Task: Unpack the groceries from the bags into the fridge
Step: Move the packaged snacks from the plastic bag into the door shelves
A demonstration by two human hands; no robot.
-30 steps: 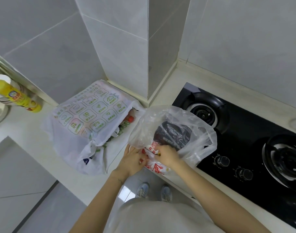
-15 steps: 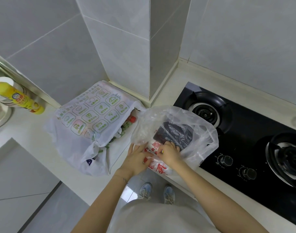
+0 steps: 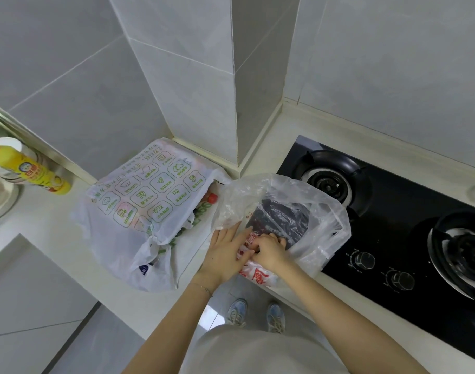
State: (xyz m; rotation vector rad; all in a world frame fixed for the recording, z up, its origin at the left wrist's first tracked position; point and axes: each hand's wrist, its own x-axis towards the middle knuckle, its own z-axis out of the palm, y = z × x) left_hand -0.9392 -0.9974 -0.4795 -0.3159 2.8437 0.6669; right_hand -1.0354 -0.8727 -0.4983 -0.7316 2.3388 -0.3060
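The dark packet [image 3: 282, 224] sits inside the clear plastic bag [image 3: 322, 211] on the counter [image 3: 55, 238], blurred by crinkled film, its label unreadable. The left hand [image 3: 225, 256] lies flat at the bag's near mouth, fingers straight and their tips hidden under plastic. The right hand [image 3: 270, 252] curls its fingers round the packet's near edge. To the left, the white printed bag [image 3: 139, 209] hides most of its contents. The stove [image 3: 393, 238] is cut off at the right.

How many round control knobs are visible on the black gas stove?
2. One round knob sits nearest the clear plastic bag; the second knob is right of it. Others may lie outside the frame.
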